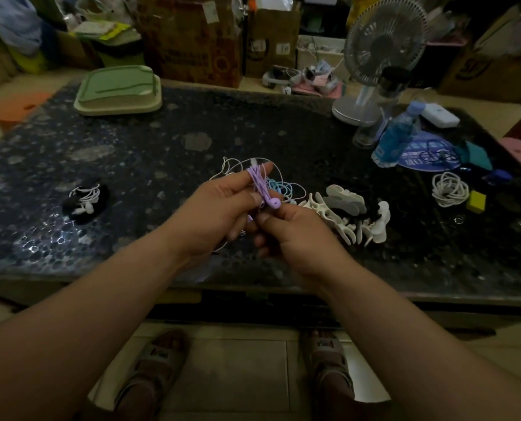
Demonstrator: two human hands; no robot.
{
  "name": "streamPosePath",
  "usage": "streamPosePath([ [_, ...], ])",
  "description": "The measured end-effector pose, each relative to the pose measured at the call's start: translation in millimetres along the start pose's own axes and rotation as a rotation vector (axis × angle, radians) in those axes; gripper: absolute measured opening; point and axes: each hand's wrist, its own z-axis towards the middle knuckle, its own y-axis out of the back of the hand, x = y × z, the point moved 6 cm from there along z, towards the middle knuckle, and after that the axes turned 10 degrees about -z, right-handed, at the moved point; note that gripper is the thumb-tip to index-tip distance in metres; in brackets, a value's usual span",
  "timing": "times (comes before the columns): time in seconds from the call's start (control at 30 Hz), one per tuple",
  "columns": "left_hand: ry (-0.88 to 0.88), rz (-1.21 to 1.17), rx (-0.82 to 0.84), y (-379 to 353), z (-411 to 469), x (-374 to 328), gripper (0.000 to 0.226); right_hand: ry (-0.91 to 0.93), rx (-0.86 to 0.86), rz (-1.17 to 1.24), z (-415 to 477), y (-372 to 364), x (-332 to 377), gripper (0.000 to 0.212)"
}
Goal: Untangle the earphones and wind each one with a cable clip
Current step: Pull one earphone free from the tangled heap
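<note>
Glossy speckled tabletop [162,141]; slim lilac earphones [260,186] between left hand [216,214] and right hand [295,235].

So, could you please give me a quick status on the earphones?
Left hand grips folded purple earphones; right hand pinches its earbud. White and blue tangle lies behind. Cable clips untouched.

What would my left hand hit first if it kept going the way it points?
Likely the tangle of white and blue cables just beyond the left hand; it may pass above them, since depth is unclear.
</note>
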Motion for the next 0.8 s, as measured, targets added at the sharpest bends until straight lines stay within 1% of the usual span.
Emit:
streamPosePath([
  [0.13, -0.079, 0.267, -0.038, 5.8, -0.9, -3.2, 0.05, -0.101, -0.057, 0.166, 3.0, 2.3, -8.9, 0.011],
  [0.2, -0.111, 0.383, -0.038, 5.8, -1.7, -3.4, 0.049, -0.17, -0.05, 0.261, 3.9, 3.9, -13.1, 0.008],
  [0.27, -0.124, 0.443, -0.026, 3.7, -1.5, -4.6, 0.049, -0.209, -0.055, 0.321, 4.5, 5.8, -15.1, 0.01],
  [0.33, -0.129, 0.482, -0.016, 3.1, -0.7, -3.2, 0.048, -0.205, -0.077, 0.343, 4.7, 6.7, -15.2, 0.014],
  [0.4, -0.154, 0.597, -0.024, 2.9, -0.3, 0.5, 0.042, -0.191, -0.108, 0.363, 3.7, 6.6, -14.4, 0.019],
  [0.47, -0.155, 0.698, -0.025, 2.0, 1.1, 7.1, 0.026, -0.181, -0.128, 0.375, 2.8, 7.4, -14.6, 0.021],
  [0.5, -0.153, 0.705, -0.02, 2.6, 2.2, 10.1, 0.018, -0.173, -0.132, 0.37, 2.4, 7.9, -14.3, 0.02],
  [0.53, -0.148, 0.691, -0.016, 2.4, 3.2, 10.8, 0.018, -0.161, -0.136, 0.361, 2.3, 9.0, -13.9, 0.018],
  [0.6, -0.123, 0.649, 0.007, 4.0, 5.3, 10.5, 0.029, -0.122, -0.146, 0.31, 1.5, 11.6, -12.1, 0.012],
  [0.63, -0.106, 0.615, 0.036, 4.0, 6.2, 11.3, 0.029, -0.096, -0.158, 0.25, 0.4, 14.1, -10.6, 0.008],
  [0.7, -0.083, 0.546, 0.092, 3.0, 7.4, 13.3, 0.023, -0.047, -0.193, 0.129, -1.9, 19.4, -7.3, 0.002],
  [0.8, -0.101, 0.563, 0.127, 0.6, 6.9, 14.0, 0.033, 0.018, -0.219, 0.027, -3.7, 24.9, -2.1, 0.006],
])
